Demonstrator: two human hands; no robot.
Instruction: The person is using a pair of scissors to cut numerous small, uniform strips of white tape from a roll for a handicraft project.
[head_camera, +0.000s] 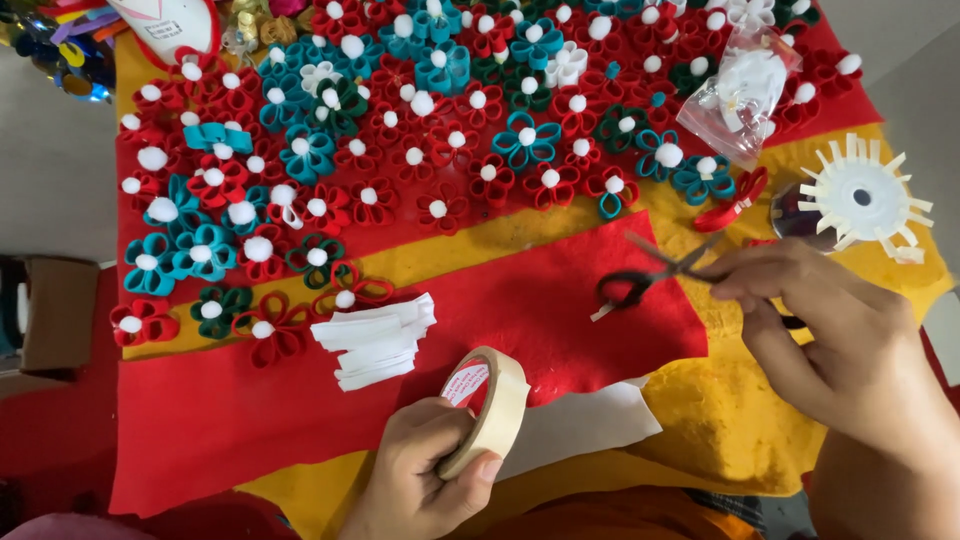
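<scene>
The left hand (425, 475) grips the tape roll (490, 408) upright, the right hand (840, 335) pinches a tape end beside the scissors (655, 275); keeping the strip taut should prevent sticking.

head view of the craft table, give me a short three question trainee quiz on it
1. True or false: the left hand holds a roll of masking tape.
2. What does the right hand touch? A) glue bottle B) scissors C) plastic bag
3. What lies on the red felt just left of the tape roll?

Key: 1 true. 2 B. 3 a stack of white paper strips.
</scene>
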